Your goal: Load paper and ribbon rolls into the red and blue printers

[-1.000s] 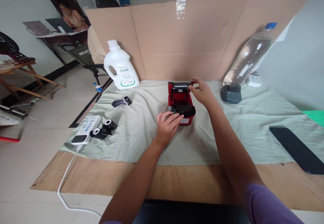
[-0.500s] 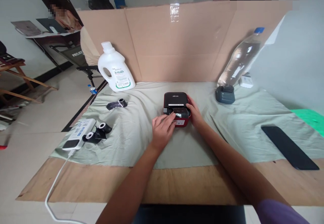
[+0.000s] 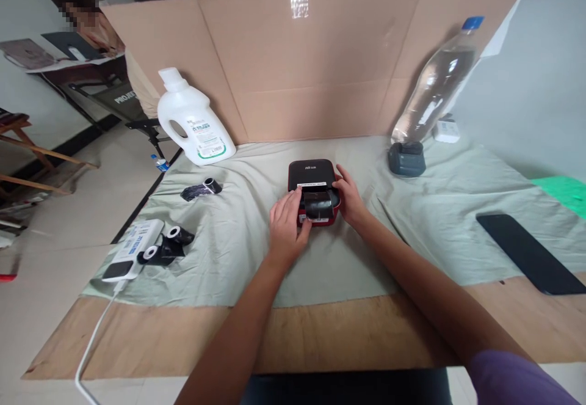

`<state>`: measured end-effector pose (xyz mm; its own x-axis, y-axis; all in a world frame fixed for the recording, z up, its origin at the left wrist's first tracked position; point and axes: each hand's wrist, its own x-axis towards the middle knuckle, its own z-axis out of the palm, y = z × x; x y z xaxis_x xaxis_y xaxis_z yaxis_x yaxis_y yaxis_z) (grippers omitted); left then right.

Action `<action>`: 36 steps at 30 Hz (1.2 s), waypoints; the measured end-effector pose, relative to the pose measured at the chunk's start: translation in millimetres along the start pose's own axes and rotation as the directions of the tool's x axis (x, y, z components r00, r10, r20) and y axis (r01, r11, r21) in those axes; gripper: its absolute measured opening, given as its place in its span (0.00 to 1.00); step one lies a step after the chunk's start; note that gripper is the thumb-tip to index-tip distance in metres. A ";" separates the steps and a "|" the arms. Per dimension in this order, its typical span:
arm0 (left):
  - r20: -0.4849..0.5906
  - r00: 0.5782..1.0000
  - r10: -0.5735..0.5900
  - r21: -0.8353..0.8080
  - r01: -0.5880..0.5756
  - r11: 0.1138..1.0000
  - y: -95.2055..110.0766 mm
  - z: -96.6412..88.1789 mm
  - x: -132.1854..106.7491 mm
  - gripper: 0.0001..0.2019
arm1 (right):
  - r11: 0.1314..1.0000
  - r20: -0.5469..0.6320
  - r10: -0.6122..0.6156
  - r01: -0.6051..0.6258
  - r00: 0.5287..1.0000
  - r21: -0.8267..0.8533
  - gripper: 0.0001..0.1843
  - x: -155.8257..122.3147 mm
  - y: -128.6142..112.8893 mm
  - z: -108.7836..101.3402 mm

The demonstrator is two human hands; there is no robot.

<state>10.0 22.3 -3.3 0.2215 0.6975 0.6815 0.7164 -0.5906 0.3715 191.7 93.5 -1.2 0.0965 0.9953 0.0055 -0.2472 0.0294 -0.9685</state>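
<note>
Mini printer (image 3: 311, 174) is on the green cloth (image 3: 247, 258), closed up, blk strip (image 3: 319, 205) over the front. My L hand (image 3: 287, 226) is half-curled, holding its front L corner, R hand (image 3: 351, 202) same on the R side. Detergent bottle (image 3: 196, 123) back L.

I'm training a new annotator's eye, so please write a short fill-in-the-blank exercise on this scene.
The clear bottle has a ____ cap.
As pictured, the right hand touches the ____ side of the black-and-red device.
Of the two hands, the ____ one is nearer the white jug.
Missing words: blue; right; left.
</note>
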 end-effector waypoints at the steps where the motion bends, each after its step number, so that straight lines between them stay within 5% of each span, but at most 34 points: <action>1: -0.020 1.000 -0.004 0.004 0.004 1.000 -0.9 -0.2 0.4 0.29 | 1.000 0.003 0.009 -0.009 1.000 0.003 0.43 0.1 -1.5 -0.1; 8: -0.074 0.991 -0.112 0.014 0.114 0.993 -11.1 -2.8 6.0 0.23 | 1.000 0.037 -0.008 0.009 0.999 -0.006 0.42 -2.3 -1.1 0.6; 22: -0.098 0.993 -0.063 -0.022 0.061 0.998 -15.6 -1.8 3.7 0.24 | 0.974 -0.036 -0.189 0.192 0.981 0.123 0.34 -3.2 28.1 3.3; 31: -0.061 0.996 -0.063 -0.030 0.062 0.998 -18.6 -1.3 2.7 0.23 | 0.982 -0.039 -0.146 0.150 0.988 0.113 0.34 -0.3 23.7 0.7; 36: -0.031 0.996 -0.079 -0.071 0.076 0.995 -17.7 -3.1 4.8 0.21 | 0.974 -0.045 -0.224 0.226 0.974 0.037 0.29 2.8 14.1 1.8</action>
<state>-3.6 34.8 -4.7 0.1436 0.7288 0.6694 0.6821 -0.5630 0.4666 186.7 96.9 -14.4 0.1929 0.9583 0.2109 -0.2548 0.2565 -0.9324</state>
